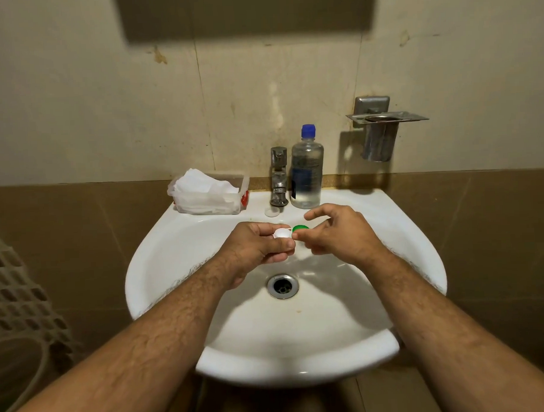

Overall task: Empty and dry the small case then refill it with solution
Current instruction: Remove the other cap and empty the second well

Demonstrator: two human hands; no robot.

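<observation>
Over the white sink (162, 271), my left hand (260, 246) holds the small white case (282, 233) between thumb and fingers, its uncovered well facing up. My right hand (336, 231) pinches the green cap (301, 229) on the case's right side, the index finger lifted. A loose white cap (271, 212) lies on the sink ledge by the tap. The clear solution bottle (306, 170) with a blue cap stands upright behind my hands, to the right of the tap.
A plastic pack of white tissues (208, 192) sits on the ledge at back left. The metal tap (279, 178) rises at the middle back. The drain (282, 285) lies below my hands. A steel cup holder (382, 131) hangs on the wall at right.
</observation>
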